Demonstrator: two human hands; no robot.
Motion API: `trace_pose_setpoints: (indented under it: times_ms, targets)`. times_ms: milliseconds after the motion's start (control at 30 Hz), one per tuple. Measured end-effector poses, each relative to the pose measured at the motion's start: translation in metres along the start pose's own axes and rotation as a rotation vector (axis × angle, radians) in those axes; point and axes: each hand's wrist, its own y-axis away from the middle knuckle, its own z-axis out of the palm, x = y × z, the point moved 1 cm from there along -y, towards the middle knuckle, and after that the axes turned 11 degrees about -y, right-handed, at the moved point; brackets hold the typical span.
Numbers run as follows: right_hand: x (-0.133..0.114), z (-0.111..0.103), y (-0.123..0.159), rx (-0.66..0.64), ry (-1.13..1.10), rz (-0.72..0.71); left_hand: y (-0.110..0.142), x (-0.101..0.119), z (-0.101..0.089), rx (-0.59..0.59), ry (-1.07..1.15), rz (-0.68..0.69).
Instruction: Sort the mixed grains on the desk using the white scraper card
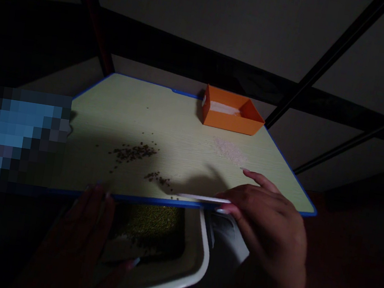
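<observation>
My right hand (267,222) rests at the near edge of a pale board with a blue rim (111,103), its fingers pinched on a thin white strip (202,197) that lies flat on the board. Small dark seeds (135,151) are scattered over the board, with a smaller cluster (158,178) close to the strip. My left hand (88,229) grips a white tray (201,261) held just below the board's near edge; greenish seeds (151,222) lie inside it.
An orange open box (232,114) stands at the board's far edge. A patch of pale grains (230,150) lies in front of it. Dark metal bars cross the background. A blurred blue area covers the left side.
</observation>
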Motion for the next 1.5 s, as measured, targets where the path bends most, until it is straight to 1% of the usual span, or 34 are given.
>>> trace_pose_setpoints:
  times_ms: [167, 300, 433, 533, 833, 1133, 1333, 1500]
  targets:
    - [0.007, -0.002, 0.003, 0.065, 0.118, 0.030, 0.002, 0.001, 0.001, 0.004, -0.009, -0.014]
    - [0.009, -0.003, 0.005, 0.110, 0.145, 0.027, 0.003, 0.000, 0.003, 0.003, -0.015, -0.014]
    - [0.005, -0.001, 0.004, 0.099, 0.105, 0.021, 0.003, 0.000, 0.003, -0.013, -0.016, -0.005]
    - [0.003, 0.000, 0.003, 0.073, 0.087, 0.011, 0.002, 0.001, 0.002, 0.000, -0.019, -0.016]
    - [0.010, 0.003, -0.001, 0.062, 0.108, -0.026, 0.000, 0.002, 0.002, 0.010, -0.022, -0.005]
    - [0.001, 0.001, -0.002, 0.009, 0.014, -0.017, 0.000, 0.002, 0.000, 0.002, -0.018, -0.016]
    - [0.002, 0.000, 0.003, 0.068, 0.051, 0.023, 0.001, 0.001, 0.002, -0.025, -0.010, -0.026]
    - [0.003, -0.001, 0.003, 0.042, 0.051, 0.018, 0.002, 0.002, 0.002, -0.007, 0.000, -0.033]
